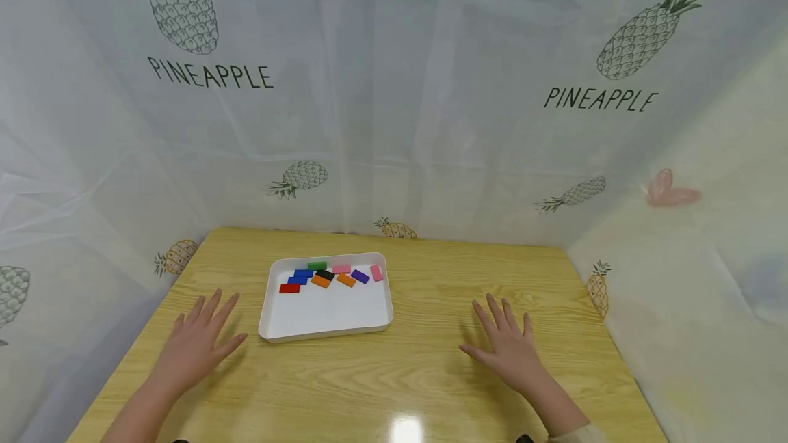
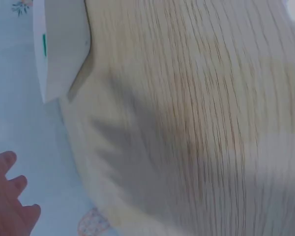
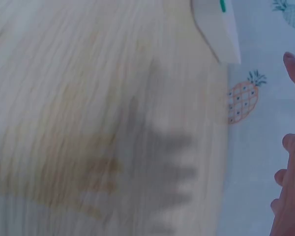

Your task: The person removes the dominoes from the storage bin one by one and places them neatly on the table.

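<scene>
A shallow white tray [image 1: 320, 316] lies on the wooden table, left of the middle. Small coloured blocks are gathered along its far side: a red block [image 1: 290, 288], two blue, a green block [image 1: 317, 266], a black block [image 1: 325, 275], two orange, a purple block [image 1: 360, 277] and two pink. Just left of the tray, my left hand [image 1: 193, 347] hovers over the table with fingers spread. My right hand [image 1: 507, 351] is held farther off to the tray's right, fingers also spread. Both hands hold nothing. In each wrist view a hand's shadow falls on the wood.
The wooden table [image 1: 431, 361] has its far edge against a pale curtain [image 1: 394, 87] printed with pineapples. More curtain hangs along the left and right sides. A bright light reflection shows at the table's near edge.
</scene>
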Available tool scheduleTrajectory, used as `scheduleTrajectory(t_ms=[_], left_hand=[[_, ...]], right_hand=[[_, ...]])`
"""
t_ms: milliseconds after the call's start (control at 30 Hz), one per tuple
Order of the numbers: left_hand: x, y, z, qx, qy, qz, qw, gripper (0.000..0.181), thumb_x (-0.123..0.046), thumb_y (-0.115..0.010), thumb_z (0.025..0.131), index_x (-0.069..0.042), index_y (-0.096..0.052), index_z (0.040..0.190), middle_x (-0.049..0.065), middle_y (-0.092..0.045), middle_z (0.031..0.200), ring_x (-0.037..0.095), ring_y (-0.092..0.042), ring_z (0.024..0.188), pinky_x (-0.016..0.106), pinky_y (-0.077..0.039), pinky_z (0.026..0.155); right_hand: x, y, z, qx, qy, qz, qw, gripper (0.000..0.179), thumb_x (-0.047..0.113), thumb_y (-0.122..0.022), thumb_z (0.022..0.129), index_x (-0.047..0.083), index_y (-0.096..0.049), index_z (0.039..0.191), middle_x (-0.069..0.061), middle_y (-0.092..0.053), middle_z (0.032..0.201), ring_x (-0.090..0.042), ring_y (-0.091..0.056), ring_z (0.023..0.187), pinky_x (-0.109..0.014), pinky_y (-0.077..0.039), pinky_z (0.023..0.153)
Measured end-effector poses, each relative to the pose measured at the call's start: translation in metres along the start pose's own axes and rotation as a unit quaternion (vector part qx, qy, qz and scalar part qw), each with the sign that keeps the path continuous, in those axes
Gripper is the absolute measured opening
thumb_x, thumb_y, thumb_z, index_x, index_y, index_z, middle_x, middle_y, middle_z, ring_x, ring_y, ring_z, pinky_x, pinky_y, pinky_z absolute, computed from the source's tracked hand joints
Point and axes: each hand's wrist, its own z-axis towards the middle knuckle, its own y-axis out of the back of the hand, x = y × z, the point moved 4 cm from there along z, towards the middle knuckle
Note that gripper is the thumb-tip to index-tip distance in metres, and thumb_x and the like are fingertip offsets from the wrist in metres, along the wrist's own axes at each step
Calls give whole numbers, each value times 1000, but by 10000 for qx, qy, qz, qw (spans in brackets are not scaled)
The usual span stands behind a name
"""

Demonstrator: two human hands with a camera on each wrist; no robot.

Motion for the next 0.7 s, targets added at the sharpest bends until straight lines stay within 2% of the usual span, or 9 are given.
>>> scheduleTrajectory(t_ms=[167, 333, 533, 700], left_hand=[[-8, -9, 15, 25, 23, -524, 9986, 77, -44, -62, 94, -7, -28, 153, 32, -25, 152, 58, -21, 134, 73, -18, 101], [-15, -19, 27, -29, 117, -961, 9953, 77, -40, -63, 94, -4, -28, 152, 33, -26, 150, 58, -24, 132, 73, -22, 100], [-19, -35, 41, -6, 376, -1576, 9868, 80, -37, -63, 95, 5, -23, 151, 34, -26, 150, 54, -24, 135, 68, -22, 105], [-21, -49, 48, 15, 709, -2022, 9768, 85, -39, -65, 94, 6, -20, 151, 34, -27, 149, 54, -24, 134, 67, -21, 106]], right_hand=[[13, -3, 13, 104, 4, 178, 9998, 91, 67, -58, 86, 17, -28, 155, -15, -16, 160, -43, -9, 145, -74, -3, 104], [27, -7, 25, 295, 48, 527, 9982, 92, 63, -61, 86, 17, -22, 157, -13, -12, 162, -40, -6, 146, -71, 0, 106], [45, -10, 40, 433, 75, 1136, 9926, 95, 61, -63, 86, 18, -18, 158, -13, -12, 162, -38, -5, 147, -69, -3, 107], [58, -15, 54, 541, 83, 1524, 9868, 98, 58, -68, 84, 16, -18, 157, -12, -12, 162, -36, -6, 147, -67, -6, 109]])
